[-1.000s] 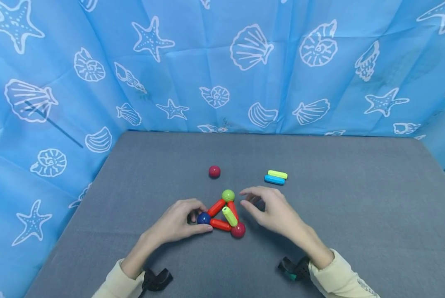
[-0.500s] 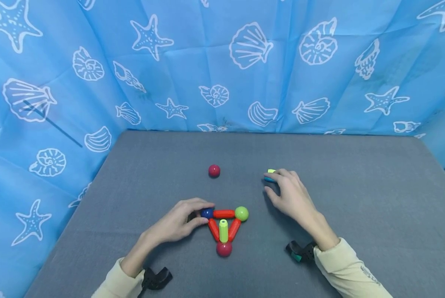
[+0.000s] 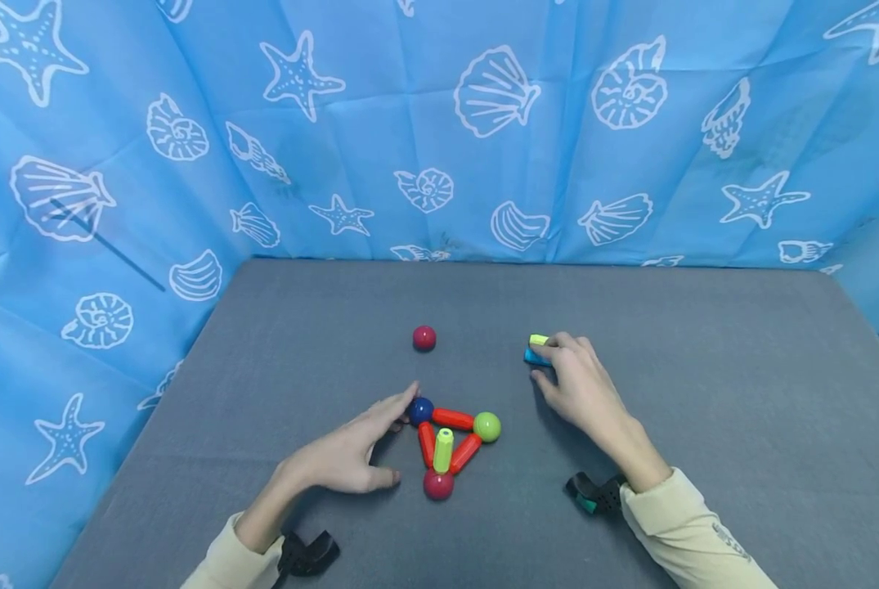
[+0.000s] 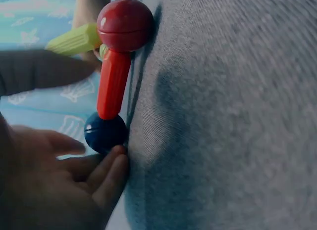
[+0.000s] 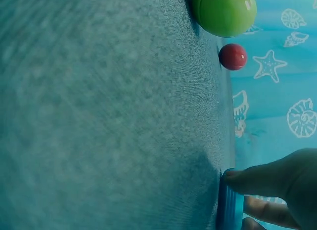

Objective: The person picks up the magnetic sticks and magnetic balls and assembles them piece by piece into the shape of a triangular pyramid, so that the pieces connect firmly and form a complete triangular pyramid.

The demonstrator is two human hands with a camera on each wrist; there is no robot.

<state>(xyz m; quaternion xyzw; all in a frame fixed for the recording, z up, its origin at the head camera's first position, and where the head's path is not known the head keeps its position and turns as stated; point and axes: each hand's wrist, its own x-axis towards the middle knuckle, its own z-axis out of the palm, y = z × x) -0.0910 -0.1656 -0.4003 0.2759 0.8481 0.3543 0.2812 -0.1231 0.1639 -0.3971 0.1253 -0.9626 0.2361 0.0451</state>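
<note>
Left hand (image 3: 352, 450) has spread, thumb off blue ball (image 3: 420, 411); blue rod (image 3: 535, 357) at fingertips of right hand (image 3: 585, 388), pinch unclear, likely light, stiff, best held mid-length.

Behind a grey table (image 3: 674, 384), a blue curtain (image 3: 439, 135) with white seashells (image 3: 495, 94) and starfish (image 3: 299, 75)

Right hand (image 3: 579, 384): free passage toward 3 o'clock
Red-rod triangle (image 3: 465, 452): blocks 8 o'clock
Raised yellow rod (image 3: 443, 451): juts above it
Lone red ball (image 3: 424, 338): obstacle past 9 o'clock
</note>
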